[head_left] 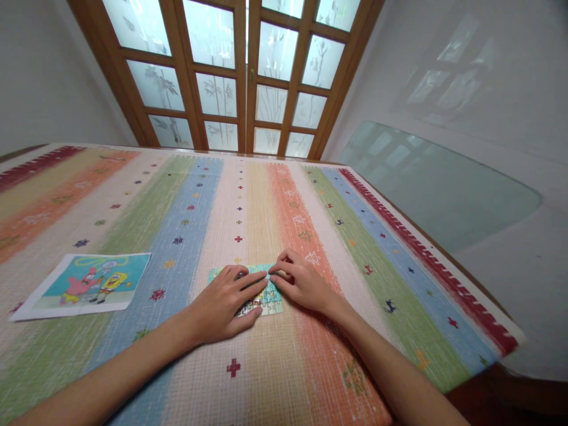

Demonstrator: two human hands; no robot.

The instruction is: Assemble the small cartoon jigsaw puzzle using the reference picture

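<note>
A small jigsaw puzzle (274,303) lies flat on the tablecloth in front of me, its teal and pale green pieces joined together. My left hand (226,302) rests over its left and middle part with the fingers stretched out, so much of the picture is hidden. At the upper right of the puzzle, my right hand (298,281) pinches what looks like a jigsaw piece between thumb and fingers. The tips of both hands almost meet there. A printed picture sheet (100,283) with cartoon figures on a teal background lies to the left, apart from both hands.
A striped, patterned tablecloth (239,370) covers the table. Wooden doors with frosted glass panes (217,94) stand beyond its far edge. White walls rise on both sides, and a pale green rounded panel (435,183) is by the right wall.
</note>
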